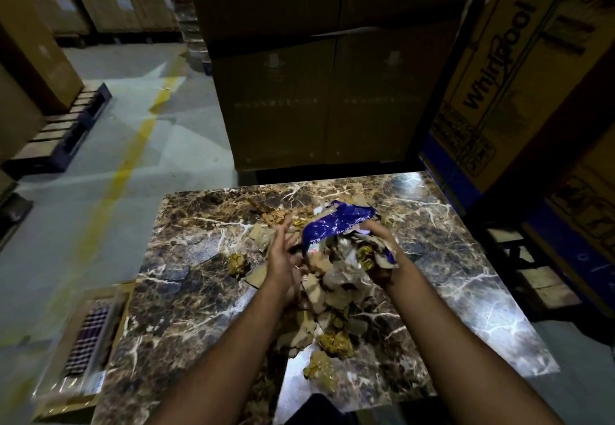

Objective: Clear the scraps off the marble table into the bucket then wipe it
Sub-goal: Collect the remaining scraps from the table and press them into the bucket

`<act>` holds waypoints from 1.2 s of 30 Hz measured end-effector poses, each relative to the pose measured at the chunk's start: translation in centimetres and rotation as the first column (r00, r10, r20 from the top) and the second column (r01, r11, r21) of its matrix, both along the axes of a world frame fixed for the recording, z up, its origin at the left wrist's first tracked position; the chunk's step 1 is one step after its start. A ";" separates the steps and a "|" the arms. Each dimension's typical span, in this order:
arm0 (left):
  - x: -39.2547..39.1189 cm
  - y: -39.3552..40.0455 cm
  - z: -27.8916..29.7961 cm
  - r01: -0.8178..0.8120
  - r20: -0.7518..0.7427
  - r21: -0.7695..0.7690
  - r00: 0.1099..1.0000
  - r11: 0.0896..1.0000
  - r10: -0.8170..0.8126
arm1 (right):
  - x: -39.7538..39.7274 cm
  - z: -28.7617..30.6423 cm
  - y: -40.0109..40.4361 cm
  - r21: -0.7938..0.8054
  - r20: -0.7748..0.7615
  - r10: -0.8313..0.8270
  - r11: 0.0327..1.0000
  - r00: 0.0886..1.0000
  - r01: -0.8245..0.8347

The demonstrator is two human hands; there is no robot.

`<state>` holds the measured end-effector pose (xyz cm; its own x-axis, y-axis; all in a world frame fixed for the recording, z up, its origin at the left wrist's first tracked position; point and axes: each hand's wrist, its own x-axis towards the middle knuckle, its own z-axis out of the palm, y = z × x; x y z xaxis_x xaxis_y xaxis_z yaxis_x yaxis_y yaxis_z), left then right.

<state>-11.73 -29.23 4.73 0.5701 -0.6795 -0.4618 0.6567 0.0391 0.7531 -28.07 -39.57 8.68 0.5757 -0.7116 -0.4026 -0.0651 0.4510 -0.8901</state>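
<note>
- The scraps (336, 278) I'm after sit mid-table: torn cardboard, crumpled gold foil and a blue wrapper (336, 224), heaped between my two hands, with the bundle lifted off the marble table (186, 258).
- My right hand (382, 251) is curled round the heap from the far side, fingers folded over the blue wrapper and a gold wad.
- My left hand (283, 258) is spread, fingers straight, palm turned toward the pile and pressing it inward.
- Loose pieces lie on the marble: a foil ball (238, 263) left of my wrist, two more foil clumps (336, 343) nearer me, cardboard bits beyond the heap.
- I judge I'm mid-scoop. To do it well I'd close the left palm against the right, cup from below so nothing drops, and carry low.
- I can't see the bucket anywhere; I'd find it before moving.
- At the table's left edge sits a clear packet (83, 338) holding checked cloth, perhaps for wiping.
- Stacked cartons (316, 91) stand behind the table.
</note>
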 end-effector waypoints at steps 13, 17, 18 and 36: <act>-5.1 -1.8 3.4 -0.100 -0.034 -0.105 0.995 0.989 0.097 | 4.7 0.8 3.1 -0.212 0.011 -0.215 0.954 0.976 0.213; -5.3 -1.8 3.2 -0.195 0.112 -0.123 0.971 0.973 0.209 | 4.9 0.5 4.3 -0.317 0.104 -0.151 0.932 0.983 0.177; -5.1 -1.7 3.1 -0.208 0.129 -0.114 0.967 0.972 0.222 | 4.8 0.6 4.5 -0.294 0.135 -0.120 0.943 0.984 0.155; -5.8 6.8 3.5 -0.664 0.140 -0.075 0.732 0.744 0.667 | 7.2 -1.7 10.4 -0.170 0.125 0.211 0.967 0.969 -0.189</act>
